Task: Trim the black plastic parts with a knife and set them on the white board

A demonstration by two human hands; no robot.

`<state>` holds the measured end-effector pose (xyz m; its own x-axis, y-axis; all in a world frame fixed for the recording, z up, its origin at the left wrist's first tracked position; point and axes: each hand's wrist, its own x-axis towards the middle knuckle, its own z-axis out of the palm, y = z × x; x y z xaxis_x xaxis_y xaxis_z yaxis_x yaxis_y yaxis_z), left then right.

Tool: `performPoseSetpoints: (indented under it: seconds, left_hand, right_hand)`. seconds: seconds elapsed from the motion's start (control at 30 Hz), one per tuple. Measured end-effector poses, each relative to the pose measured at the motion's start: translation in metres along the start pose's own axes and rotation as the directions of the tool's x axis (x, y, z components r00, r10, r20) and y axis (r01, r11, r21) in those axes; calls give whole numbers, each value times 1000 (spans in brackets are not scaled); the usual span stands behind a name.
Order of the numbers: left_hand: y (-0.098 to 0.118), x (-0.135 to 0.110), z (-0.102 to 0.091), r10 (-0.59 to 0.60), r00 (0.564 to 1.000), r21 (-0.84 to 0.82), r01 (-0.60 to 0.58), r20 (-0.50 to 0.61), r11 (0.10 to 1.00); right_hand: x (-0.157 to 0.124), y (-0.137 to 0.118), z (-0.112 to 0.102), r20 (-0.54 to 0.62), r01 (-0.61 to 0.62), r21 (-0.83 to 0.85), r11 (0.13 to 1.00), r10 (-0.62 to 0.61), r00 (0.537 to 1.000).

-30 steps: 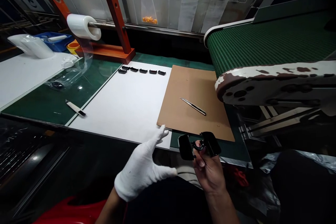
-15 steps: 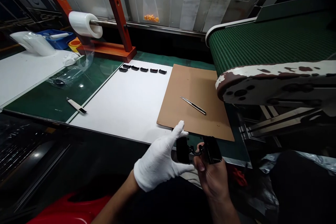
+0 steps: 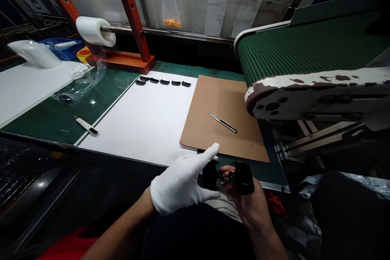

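In the head view, a glossy black plastic part (image 3: 244,178) is held just off the near edge of the bench. It has two blocks joined by a curved, hook-like middle. My left hand (image 3: 178,185), in a white glove, grips the left block between thumb and fingers. Bare, my right hand (image 3: 251,207) is closed on the right block from behind and below, and some of its fingers are hidden by the part. Beyond the hands, a slim craft knife (image 3: 222,122) lies on a brown cardboard sheet (image 3: 198,130).
Several small black pieces (image 3: 165,82) are lined up on the white sheet (image 3: 143,118). Another knife (image 3: 86,125) lies to the left. A plastic film roll (image 3: 94,31) hangs on an orange stand (image 3: 134,20). The green conveyor (image 3: 304,53) juts over the bench at right.
The camera view has shifted slightly. My right hand's fingers have changed position around the right block, and the black part is turned a little. Both hands keep hold of it.
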<state>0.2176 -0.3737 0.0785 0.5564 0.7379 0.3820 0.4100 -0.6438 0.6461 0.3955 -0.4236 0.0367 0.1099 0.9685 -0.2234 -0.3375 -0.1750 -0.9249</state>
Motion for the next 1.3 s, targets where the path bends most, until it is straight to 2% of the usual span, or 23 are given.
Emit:
performPoseSetpoints:
  seconds: [0.1,0.23,0.37,0.5,0.6,0.7,0.8,0.87,0.97,1.13,1.3]
  left_hand:
    - [1,5,-6,-3,993,70,-6,121,998]
    - [3,12,-14,12,961,164,-59,275,985]
    - [0,14,-18,77,944,141,-128,322,982]
    - [-3,7,-13,199,960,-16,-200,198,980]
    - [-1,-3,-7,204,977,-84,-199,64,976]
    - [3,-13,3,150,988,-76,-153,-43,985]
    - [5,-22,16,103,980,-95,-120,-171,988]
    - [5,-27,25,64,969,-152,-102,-237,983]
    - [6,-32,39,-16,966,-318,-69,-257,945]
    - [13,-32,56,-142,938,-574,-70,-316,816]
    - [22,-26,67,-188,888,-643,-145,-420,752]
  right_hand:
    - [0,1,-9,59,-4,-37,999,6,998]
    - [0,3,-22,126,5,-102,995,8,992]
    - [-3,-1,-25,158,-6,-148,989,30,987]
    - [-4,-9,-19,175,-46,-117,992,66,982]
    - [-1,-13,-13,199,-106,-62,992,117,973]
    - [2,-12,-9,231,-176,6,984,170,958]
    - [4,-6,-11,250,-231,76,970,206,946]
    - [4,1,-12,246,-256,128,958,219,944]
    - [3,10,-11,249,-279,204,938,226,942]
    - [4,21,2,198,-221,287,932,168,966]
    - [-1,32,15,153,-167,250,954,131,979]
